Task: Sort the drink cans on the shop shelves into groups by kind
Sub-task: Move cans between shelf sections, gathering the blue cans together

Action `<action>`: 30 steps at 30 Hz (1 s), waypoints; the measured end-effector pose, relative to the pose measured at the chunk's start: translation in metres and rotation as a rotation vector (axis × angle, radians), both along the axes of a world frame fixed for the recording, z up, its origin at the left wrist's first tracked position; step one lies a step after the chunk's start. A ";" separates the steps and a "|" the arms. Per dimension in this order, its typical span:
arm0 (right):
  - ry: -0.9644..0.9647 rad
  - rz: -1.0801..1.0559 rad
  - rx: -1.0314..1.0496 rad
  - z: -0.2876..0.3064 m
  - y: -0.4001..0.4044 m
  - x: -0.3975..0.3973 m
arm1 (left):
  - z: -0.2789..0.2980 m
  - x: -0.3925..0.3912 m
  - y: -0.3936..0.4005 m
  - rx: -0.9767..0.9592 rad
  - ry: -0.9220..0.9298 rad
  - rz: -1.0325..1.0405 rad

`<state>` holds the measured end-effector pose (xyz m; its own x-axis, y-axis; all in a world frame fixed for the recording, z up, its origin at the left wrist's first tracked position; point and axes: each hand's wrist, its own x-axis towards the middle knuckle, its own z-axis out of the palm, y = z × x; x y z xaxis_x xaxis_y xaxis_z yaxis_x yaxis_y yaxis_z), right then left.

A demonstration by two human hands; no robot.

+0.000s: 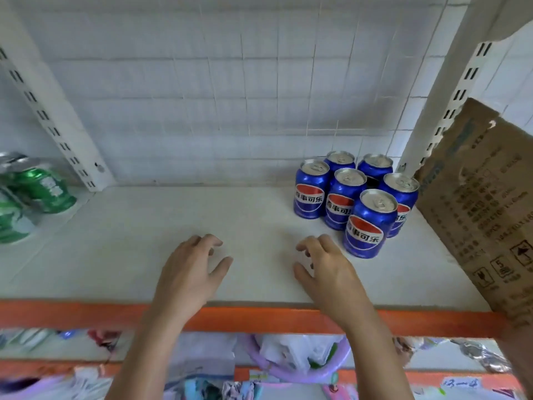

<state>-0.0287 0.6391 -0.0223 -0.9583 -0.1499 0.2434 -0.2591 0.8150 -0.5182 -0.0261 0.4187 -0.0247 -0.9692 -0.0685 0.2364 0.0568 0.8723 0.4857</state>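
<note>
Several blue cola cans (pixel 366 226) stand upright in a tight cluster at the back right of the white shelf (pixel 144 241). Green cans (pixel 43 189) stand at the far left edge, partly cut off by the frame. My left hand (pixel 190 269) hovers over the shelf's middle front with fingers loosely curled, holding nothing. My right hand (pixel 326 269) is just left of the nearest blue can, fingers loosely curled and apart from it, also holding nothing.
A brown cardboard box (pixel 484 203) leans at the right end of the shelf, close to the blue cans. White slotted uprights (pixel 54 131) stand at the left and right. An orange shelf edge (pixel 86 313) runs along the front; lower shelves hold bagged goods.
</note>
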 end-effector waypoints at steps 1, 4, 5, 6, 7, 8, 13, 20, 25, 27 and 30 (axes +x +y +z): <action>-0.023 0.059 0.000 -0.002 -0.012 -0.001 | 0.000 0.010 -0.012 -0.021 0.013 0.049; -0.063 0.193 -0.015 -0.007 -0.049 -0.001 | 0.003 0.043 -0.045 -0.044 0.013 0.187; -0.071 0.248 -0.015 -0.007 -0.063 0.000 | 0.004 0.055 -0.056 -0.043 -0.008 0.237; -0.085 0.319 -0.018 -0.007 -0.081 0.001 | 0.005 0.070 -0.070 -0.047 -0.033 0.304; -0.092 0.376 -0.019 -0.006 -0.098 0.003 | 0.004 0.083 -0.083 -0.061 -0.041 0.359; -0.094 0.426 -0.019 -0.005 -0.115 0.006 | 0.003 0.097 -0.098 -0.075 -0.039 0.405; -0.117 0.639 0.010 -0.004 -0.193 0.031 | 0.001 0.161 -0.159 -0.038 -0.098 0.614; -0.113 0.769 0.054 -0.008 -0.303 0.074 | -0.004 0.255 -0.255 0.024 -0.079 0.849; -0.116 0.796 0.128 -0.021 -0.383 0.107 | -0.008 0.310 -0.319 0.054 -0.061 0.893; -0.131 0.847 0.134 -0.025 -0.415 0.124 | -0.008 0.331 -0.340 0.037 -0.043 0.920; -0.173 0.927 0.131 -0.027 -0.462 0.151 | -0.006 0.368 -0.368 0.029 -0.049 1.007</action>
<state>0.1223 0.1770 -0.0494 -0.4651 -0.8845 0.0369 -0.7599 0.3776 -0.5291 0.3414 0.0508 -0.0308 -0.4659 -0.8657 0.1829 -0.7203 0.4911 0.4898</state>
